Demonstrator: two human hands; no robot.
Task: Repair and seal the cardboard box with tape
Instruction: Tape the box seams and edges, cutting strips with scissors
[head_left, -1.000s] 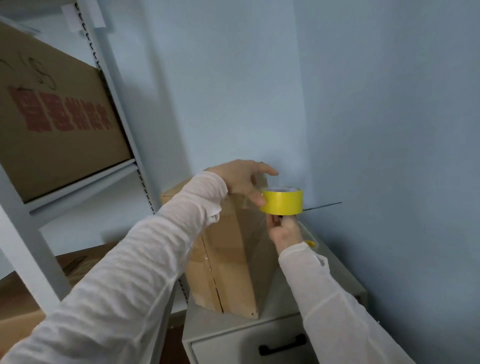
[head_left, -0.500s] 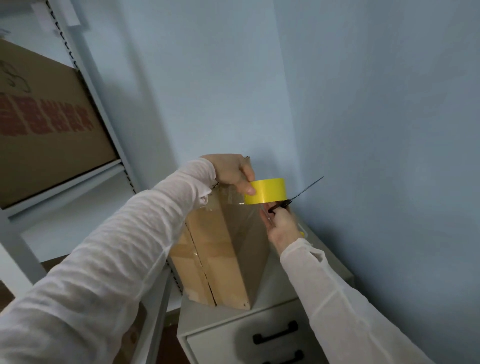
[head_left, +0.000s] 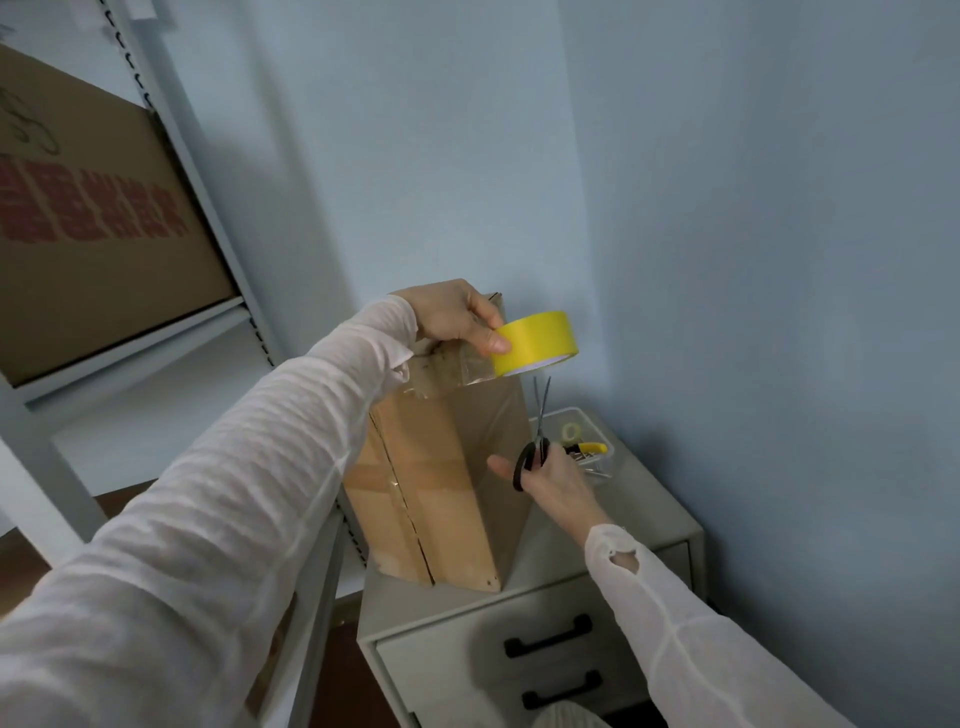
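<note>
Here the cardboard box (head_left: 441, 493) stands on end on a grey drawer cabinet (head_left: 550, 566), in a corner of pale blue walls (head_left: 727, 260) beside metal shelving (head_left: 192, 182) that bears a red-printed carton (head_left: 104, 260). The left hand (head_left: 457, 319) grips the yellow tape roll (head_left: 540, 338) at the box's top corner, and a translucent strip runs from the roll onto the box. The right hand (head_left: 556, 478) holds scissors (head_left: 540, 421), blades up, just beside the box. A clear tub (head_left: 576, 413) sits behind.

Left hand (head_left: 457, 317) high, fingers (head_left: 484, 313) round tape roll (head_left: 537, 338) — right hand (head_left: 558, 478) lower, around scissors (head_left: 541, 440)
</note>
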